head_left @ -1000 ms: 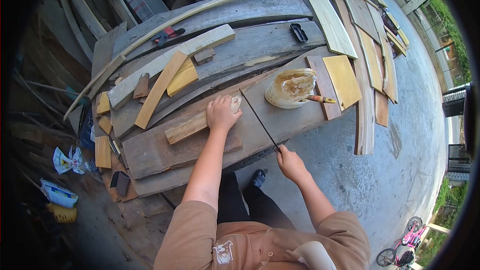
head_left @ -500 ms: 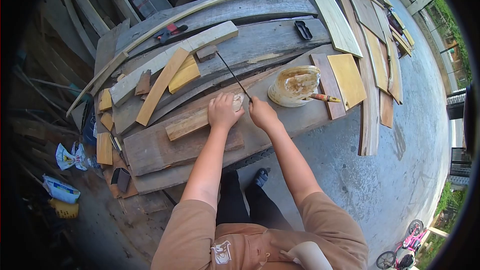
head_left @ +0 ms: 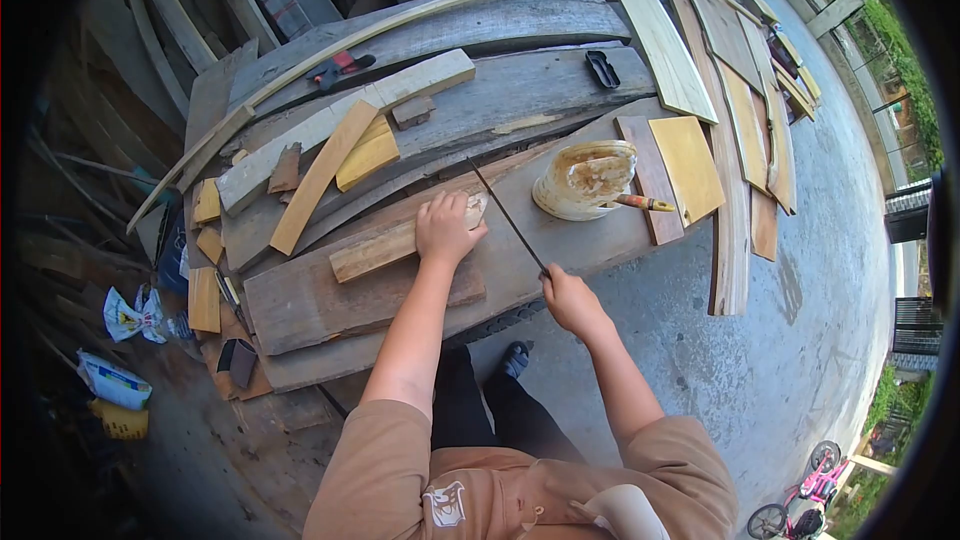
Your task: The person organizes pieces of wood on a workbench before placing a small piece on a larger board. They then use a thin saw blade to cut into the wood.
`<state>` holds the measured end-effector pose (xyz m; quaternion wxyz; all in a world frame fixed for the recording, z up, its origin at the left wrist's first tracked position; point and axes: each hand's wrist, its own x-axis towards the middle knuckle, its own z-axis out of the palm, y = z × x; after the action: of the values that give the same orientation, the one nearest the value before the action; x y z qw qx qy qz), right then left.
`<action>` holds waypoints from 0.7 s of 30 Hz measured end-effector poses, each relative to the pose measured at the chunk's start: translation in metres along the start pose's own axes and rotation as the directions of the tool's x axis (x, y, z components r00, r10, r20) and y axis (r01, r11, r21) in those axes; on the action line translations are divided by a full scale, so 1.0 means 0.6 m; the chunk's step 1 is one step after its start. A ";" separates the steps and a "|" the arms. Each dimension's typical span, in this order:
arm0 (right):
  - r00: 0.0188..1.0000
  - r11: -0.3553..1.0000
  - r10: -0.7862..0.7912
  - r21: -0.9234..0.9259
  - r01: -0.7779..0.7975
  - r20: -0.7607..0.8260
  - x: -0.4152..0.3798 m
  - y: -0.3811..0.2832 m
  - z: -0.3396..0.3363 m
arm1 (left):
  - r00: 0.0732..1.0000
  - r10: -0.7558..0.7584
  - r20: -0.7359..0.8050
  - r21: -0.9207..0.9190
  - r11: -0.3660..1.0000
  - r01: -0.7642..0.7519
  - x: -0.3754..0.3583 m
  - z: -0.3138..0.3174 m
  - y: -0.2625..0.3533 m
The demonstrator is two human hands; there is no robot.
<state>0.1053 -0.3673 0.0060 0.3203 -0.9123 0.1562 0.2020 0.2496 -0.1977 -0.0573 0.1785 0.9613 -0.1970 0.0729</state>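
- One short block of wood [head_left: 400, 245] lies on the gray plank [head_left: 320, 305] in front of me, its long axis running from about 8 o'clock up to 2 o'clock; its pale far end sits under my left hand.
- Across that pale end lies a thin dark file [head_left: 508, 217], slanting from its tip at 11 o'clock down to the handle end at 5 o'clock, so it crosses the block's line at a steep angle.
- My left hand [head_left: 447, 225] lies flat, palm down with fingers together, pressing the block's end onto the plank; the arm reaches nearly straight out from my shoulder toward 12 o'clock.
- My right hand [head_left: 570, 300] is closed in a fist around the file's near end, at 4 o'clock from the left hand and off the plank's near edge, elbow bent and drawn in toward my body.
- Of the two, my left hand is the nearer to the block, touching it; my right reaches it only through the file.
- Beyond the file, at 2 o'clock from the block, stands a stained white bucket [head_left: 583, 178] with a brush handle [head_left: 640, 203] poking out to the right.
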 end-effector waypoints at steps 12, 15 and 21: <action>0.996 0.998 -0.050 0.038 0.053 -0.069 0.090 -0.028 0.029 | 1.000 0.006 -0.024 -0.025 1.000 -0.006 0.003 -0.006 0.005; 1.000 1.000 0.009 0.021 -0.009 -0.002 -0.007 0.020 0.028 | 1.000 -0.010 -0.004 -0.030 1.000 0.010 0.003 -0.008 0.007; 0.997 0.997 0.074 0.029 -0.074 0.009 -0.076 0.043 0.010 | 1.000 -0.018 0.024 -0.042 0.999 0.019 0.002 -0.013 0.007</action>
<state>0.0531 -0.3753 0.0097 0.3265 -0.9003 0.1916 0.2149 0.2485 -0.1990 -0.0484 0.1971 0.9598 -0.1918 0.0558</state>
